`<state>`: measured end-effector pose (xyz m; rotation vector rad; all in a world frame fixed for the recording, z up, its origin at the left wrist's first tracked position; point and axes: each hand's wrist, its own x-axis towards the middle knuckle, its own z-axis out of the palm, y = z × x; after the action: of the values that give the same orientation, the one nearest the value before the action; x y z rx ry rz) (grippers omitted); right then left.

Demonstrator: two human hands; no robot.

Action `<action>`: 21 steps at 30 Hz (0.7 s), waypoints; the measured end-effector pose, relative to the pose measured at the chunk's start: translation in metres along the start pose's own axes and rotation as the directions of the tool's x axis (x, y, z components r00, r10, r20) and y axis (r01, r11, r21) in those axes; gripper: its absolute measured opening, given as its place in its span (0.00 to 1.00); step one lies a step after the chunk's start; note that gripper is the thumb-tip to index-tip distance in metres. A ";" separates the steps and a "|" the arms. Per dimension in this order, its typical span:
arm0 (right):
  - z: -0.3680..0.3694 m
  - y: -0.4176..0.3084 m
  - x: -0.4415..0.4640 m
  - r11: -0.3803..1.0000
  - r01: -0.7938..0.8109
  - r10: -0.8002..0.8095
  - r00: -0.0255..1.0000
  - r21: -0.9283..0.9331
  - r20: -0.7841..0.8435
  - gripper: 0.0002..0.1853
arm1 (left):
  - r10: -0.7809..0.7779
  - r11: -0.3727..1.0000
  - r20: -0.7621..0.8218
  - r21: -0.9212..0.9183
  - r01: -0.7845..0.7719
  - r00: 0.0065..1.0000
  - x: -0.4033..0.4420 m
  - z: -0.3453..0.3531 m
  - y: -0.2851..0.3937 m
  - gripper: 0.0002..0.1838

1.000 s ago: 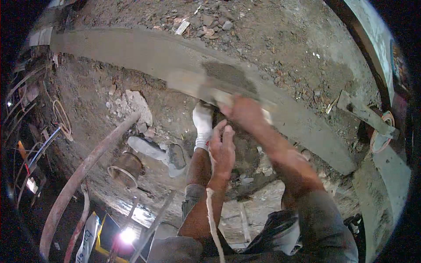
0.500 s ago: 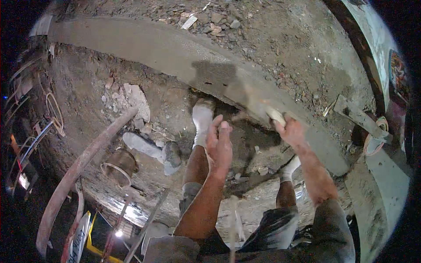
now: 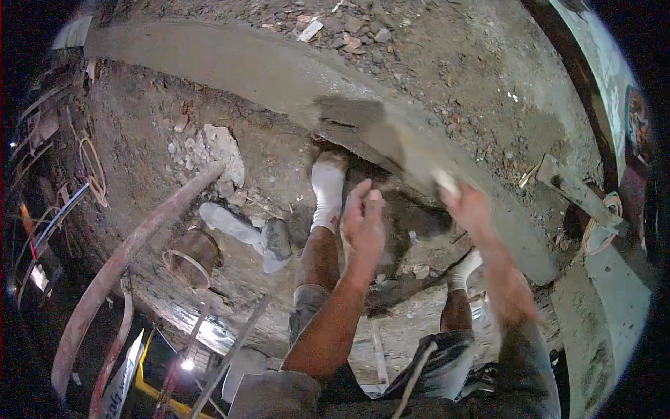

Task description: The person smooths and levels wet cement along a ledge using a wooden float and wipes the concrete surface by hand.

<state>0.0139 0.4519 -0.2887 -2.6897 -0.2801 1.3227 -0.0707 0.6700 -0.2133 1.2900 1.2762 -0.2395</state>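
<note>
My right hand (image 3: pixel 471 209) is closed round the pale handle of a trowel or float (image 3: pixel 444 183), whose blade is smeared by motion over the smooth grey cement strip (image 3: pixel 244 66). A darker wet patch (image 3: pixel 349 115) lies on the strip, left of the tool. My left hand (image 3: pixel 364 222) hangs in the air below the strip, near my white-socked foot (image 3: pixel 326 188). Its fingers are loosely bent and apart, with nothing in them. Beneath the strip's lower edge is a dark hollow.
A thick pole (image 3: pixel 125 262) slants up from the lower left beside a bucket (image 3: pixel 194 258) and grey stones (image 3: pixel 234 225). Rubble (image 3: pixel 356 31) lies beyond the strip. At the right are a wooden piece (image 3: pixel 576 192) and a looped cord (image 3: pixel 601 225).
The tool and my right hand have moved right and down from the middle of the strip. My left hand has shifted slightly right, and the dark patch now shows uncovered.
</note>
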 end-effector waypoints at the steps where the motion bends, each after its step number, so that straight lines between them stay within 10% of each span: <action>1: 0.005 0.042 -0.021 0.997 0.056 -0.050 0.994 0.061 -0.099 0.32 | -0.039 0.999 0.038 -0.032 0.041 0.999 0.000 -0.002 0.005 0.23; 6: -0.019 0.043 -0.069 0.992 -0.126 0.127 0.992 0.024 -0.019 0.33 | -0.047 0.984 0.014 -0.169 0.049 0.999 0.012 -0.007 -0.002 0.23; 14: -0.004 -0.195 0.060 0.915 0.340 -0.336 0.940 0.216 -0.053 0.31 | 0.019 0.983 -0.185 -0.176 -0.053 0.982 0.016 -0.028 0.024 0.20; 16: -0.003 -0.231 0.079 0.959 0.203 -0.189 0.978 0.196 -0.085 0.31 | 0.022 0.992 -0.193 -0.121 -0.046 0.981 0.011 -0.023 0.022 0.20; 21: 0.003 -0.125 0.036 0.954 0.165 -0.169 0.986 0.250 -0.005 0.29 | -0.029 0.977 -0.101 -0.211 0.007 0.994 0.013 -0.015 0.018 0.22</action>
<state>0.0196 0.5817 -0.2934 -2.3910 -0.3124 1.2405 -0.0610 0.6949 -0.2099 1.1211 1.3638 -0.0479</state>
